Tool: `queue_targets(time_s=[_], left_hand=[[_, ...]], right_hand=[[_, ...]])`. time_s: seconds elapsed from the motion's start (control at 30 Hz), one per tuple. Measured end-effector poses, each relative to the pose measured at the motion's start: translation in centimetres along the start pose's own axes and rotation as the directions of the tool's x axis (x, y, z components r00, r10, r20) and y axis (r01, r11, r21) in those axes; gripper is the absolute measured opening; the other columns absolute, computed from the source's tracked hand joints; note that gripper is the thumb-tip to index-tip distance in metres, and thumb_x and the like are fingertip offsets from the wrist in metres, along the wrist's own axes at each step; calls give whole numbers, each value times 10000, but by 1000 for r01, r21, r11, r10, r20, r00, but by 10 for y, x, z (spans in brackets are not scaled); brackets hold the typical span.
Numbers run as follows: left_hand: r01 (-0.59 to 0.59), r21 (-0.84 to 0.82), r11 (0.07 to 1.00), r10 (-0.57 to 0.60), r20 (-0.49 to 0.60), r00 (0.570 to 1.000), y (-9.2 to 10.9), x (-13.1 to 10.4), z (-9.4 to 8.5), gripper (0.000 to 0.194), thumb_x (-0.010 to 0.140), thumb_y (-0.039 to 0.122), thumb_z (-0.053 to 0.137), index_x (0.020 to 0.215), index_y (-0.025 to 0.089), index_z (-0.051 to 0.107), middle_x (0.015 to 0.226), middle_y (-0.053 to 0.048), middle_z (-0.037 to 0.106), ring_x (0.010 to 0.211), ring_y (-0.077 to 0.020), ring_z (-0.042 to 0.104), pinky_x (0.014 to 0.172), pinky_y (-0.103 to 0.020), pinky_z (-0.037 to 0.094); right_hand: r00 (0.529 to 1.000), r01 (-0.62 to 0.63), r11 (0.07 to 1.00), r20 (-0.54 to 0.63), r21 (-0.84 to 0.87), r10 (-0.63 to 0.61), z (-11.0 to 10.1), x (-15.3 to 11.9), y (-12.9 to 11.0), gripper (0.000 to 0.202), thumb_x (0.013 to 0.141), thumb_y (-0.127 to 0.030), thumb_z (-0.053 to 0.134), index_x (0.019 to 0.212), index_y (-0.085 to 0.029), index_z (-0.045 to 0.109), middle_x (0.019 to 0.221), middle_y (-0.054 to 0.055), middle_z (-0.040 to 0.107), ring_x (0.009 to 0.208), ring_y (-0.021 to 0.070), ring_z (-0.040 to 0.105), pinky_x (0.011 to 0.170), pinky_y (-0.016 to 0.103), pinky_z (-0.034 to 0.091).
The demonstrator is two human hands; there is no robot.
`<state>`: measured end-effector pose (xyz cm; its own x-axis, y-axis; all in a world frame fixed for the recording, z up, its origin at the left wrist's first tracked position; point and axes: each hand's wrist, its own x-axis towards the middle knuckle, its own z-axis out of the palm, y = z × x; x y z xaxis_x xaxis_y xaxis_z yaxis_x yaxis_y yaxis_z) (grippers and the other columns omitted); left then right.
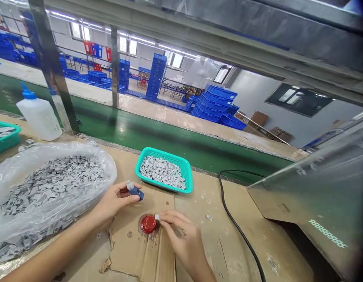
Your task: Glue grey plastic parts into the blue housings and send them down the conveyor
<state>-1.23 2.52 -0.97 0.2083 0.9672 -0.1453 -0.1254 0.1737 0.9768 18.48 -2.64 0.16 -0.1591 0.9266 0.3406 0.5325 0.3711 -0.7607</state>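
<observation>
The left hand, right hand and both forearms are bare.

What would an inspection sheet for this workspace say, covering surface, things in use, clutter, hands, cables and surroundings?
Surface: brown tabletop, marked in places, with a cardboard sheet on it.
Things in use: blue block, small pale piece, red dish on the cardboard; plastic bag and green basket, both holding gray pieces.
Clutter: loose piece right of the cardboard.
Hands: left hand grips the blue block; right hand pinches the small pale piece by the red dish, contact unclear.
Cables: black cable curving across the tabletop, right of the right hand.
Surroundings: white bottle at left, blue crates stacked beyond, metal panel at right.
</observation>
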Motion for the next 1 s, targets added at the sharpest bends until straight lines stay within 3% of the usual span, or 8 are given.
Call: queue_targets(time_s=[0.37, 0.6, 0.87, 1.0], left_hand=[[-11, -18, 1000, 12, 51, 999, 2, -3, -7, 263, 622, 235, 651, 869, 163, 600, 850, -22, 636, 811, -150, 571, 783, -278, 433], [-38, 0, 999, 38, 95, 995, -1, -2, -8, 256, 671, 226, 608, 920, 170, 583, 919, -31, 643, 898, -161, 570, 861, -301, 413], [-41, 35, 999, 37, 113, 993, 0, -3, -6, 246, 659, 214, 606, 897, 154, 581, 886, -32, 627, 861, -169, 573, 809, -305, 443], [-64, 92, 994, 56, 93, 994, 6, -5, -6, 224, 656, 211, 601, 873, 159, 579, 878, -28, 614, 798, -152, 570, 766, -287, 440]], right_hand=[[965, 256, 955, 94, -146, -245, 13, 0, 6, 224, 762, -61, 483, 842, -201, 637, 786, 82, 650, 746, 186, 592, 645, 319, 510], [955, 295, 931, 110, -216, -277, 12, -2, 5, 268, 777, -37, 441, 873, -210, 622, 825, 75, 642, 770, 177, 577, 658, 319, 517], [934, 352, 902, 149, -248, -324, 11, -1, 3, 273, 785, -27, 417, 895, -174, 619, 834, 92, 639, 773, 179, 564, 657, 318, 512], [968, 249, 955, 61, -161, -242, 10, 1, 0, 233, 768, -44, 466, 832, -178, 644, 793, 77, 656, 741, 174, 594, 647, 305, 521]])
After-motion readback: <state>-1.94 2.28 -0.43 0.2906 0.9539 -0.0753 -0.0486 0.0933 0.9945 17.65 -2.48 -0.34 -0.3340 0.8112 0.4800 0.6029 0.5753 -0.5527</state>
